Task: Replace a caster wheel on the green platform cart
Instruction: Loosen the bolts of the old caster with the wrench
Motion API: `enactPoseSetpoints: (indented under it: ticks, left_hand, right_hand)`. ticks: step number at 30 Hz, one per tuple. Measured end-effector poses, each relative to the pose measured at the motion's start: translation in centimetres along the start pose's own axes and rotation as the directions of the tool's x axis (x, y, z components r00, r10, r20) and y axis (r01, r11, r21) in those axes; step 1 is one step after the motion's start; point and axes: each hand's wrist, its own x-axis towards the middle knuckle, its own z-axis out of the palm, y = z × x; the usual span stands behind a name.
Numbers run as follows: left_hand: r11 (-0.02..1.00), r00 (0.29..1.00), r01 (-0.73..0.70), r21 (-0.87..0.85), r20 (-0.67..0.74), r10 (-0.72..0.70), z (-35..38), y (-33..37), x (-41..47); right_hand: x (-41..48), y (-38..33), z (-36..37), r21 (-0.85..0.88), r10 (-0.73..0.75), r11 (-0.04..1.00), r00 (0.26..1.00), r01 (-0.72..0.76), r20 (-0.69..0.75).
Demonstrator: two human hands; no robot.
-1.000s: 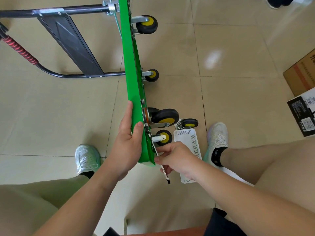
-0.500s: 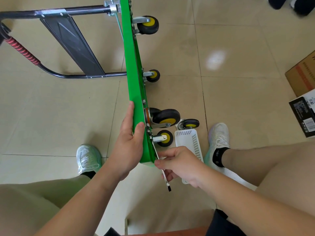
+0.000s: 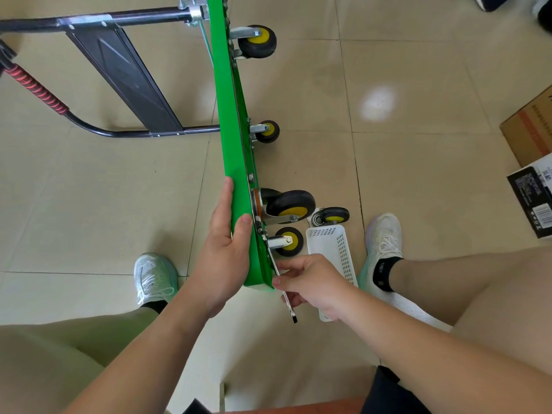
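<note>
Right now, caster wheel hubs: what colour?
Yellow hubs inside black tyres; the head view shows it best on the near caster wheel.

My one wide head camera faces forward and steeply down, close above my left hand (image 3: pixel 227 258) and right hand (image 3: pixel 315 283).

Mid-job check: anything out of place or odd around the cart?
One loose caster lies on the floor by the white basket, off the green cart, which stands on its edge. Nothing looks spilled or broken.

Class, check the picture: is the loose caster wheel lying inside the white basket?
No, the loose caster wheel lies on the floor just beyond the far end of the white basket.
</note>
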Motion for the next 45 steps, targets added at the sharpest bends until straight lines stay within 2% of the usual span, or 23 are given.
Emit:
enactPoseSetpoints:
  ticks: [11, 16, 21, 28, 35, 42, 45]
  left_hand:
    - [1.000, 1.000, 0.002, 0.001, -0.002, -0.002, 0.0, -0.2, 0.1]
    - [1.000, 1.000, 0.012, -0.009, 0.004, -0.012, -0.1, -0.3, 0.1]
    - [1.000, 1.000, 0.014, -0.005, 0.001, -0.014, 0.0, 0.1, -0.1]
    - [0.999, 0.999, 0.026, -0.021, 0.027, -0.025, -0.1, 0.2, -0.3]
    - [1.000, 1.000, 0.019, -0.012, 0.005, -0.018, 0.1, 0.8, -0.3]
    - [0.999, 0.997, 0.050, 0.017, -0.055, -0.049, -0.4, 1.4, 1.1]
    - [0.999, 0.997, 0.010, 0.046, -0.071, -0.006, -0.8, 2.1, 3.0]
  right_hand:
    - [0.8, -0.5, 0.3, 0.001, -0.031, 1.000, 0.999, 0.031, 0.015]
    - [2.5, 0.3, 0.0, -0.092, -0.057, 0.994, 0.998, 0.056, -0.016]
    - [4.3, 0.4, -0.6, -0.271, -0.136, 0.956, 0.988, 0.109, -0.080]
    - [3.8, 1.9, -1.8, -0.328, -0.137, 0.940, 0.984, 0.094, -0.111]
    - [3.1, 4.4, -3.1, -0.284, -0.069, 0.959, 0.978, 0.011, -0.196]
    - [4.6, 5.0, -5.5, -0.044, 0.158, 0.982, 0.930, -0.182, -0.332]
    - [6.2, 5.1, -6.6, 0.084, 0.240, 0.971, 0.900, -0.224, -0.365]
